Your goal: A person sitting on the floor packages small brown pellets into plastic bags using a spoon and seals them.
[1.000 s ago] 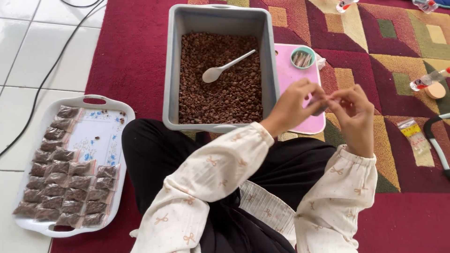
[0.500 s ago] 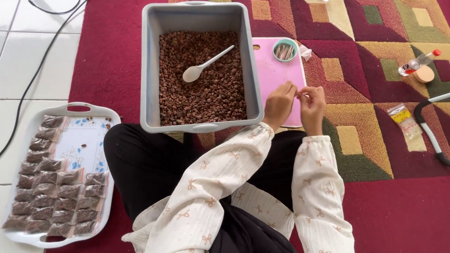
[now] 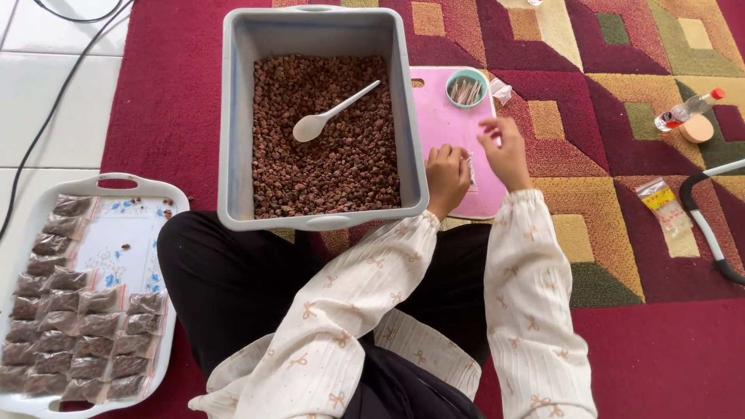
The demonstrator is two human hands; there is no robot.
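My left hand pinches a small clear plastic bag flat on the pink board, just right of the grey tub of brown bits. My right hand hovers beside it, fingers loosely apart, holding nothing.

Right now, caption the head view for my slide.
Seated person's left hand and right hand work a small clear bag over a pink board.
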